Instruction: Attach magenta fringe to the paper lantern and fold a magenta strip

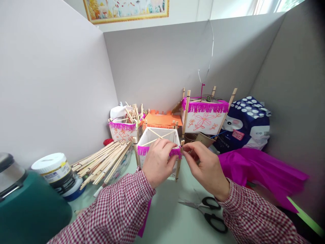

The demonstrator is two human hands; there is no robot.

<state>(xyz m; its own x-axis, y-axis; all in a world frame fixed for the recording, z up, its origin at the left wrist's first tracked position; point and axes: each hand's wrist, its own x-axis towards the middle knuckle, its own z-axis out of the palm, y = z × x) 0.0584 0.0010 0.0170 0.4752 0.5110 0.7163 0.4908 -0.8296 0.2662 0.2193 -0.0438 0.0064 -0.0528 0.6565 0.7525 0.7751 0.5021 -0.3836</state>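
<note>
A small white paper lantern box (pixel 154 137) with wooden stick corners stands in front of me. A magenta fringe strip (pixel 143 150) runs along its top front edge. My left hand (pixel 159 161) pinches the fringe against the lantern's front right side. My right hand (pixel 205 167) pinches the end of the fringe at the right corner stick (pixel 179 164). Both hands are closed on the strip.
A finished lantern (pixel 204 118) stands behind, another (pixel 123 130) at the left with sticks in it. A bundle of wooden sticks (pixel 104 161), a glue jar (pixel 54 171), a green container (pixel 30 210), black scissors (pixel 209 211) and magenta paper (pixel 259 171) lie around.
</note>
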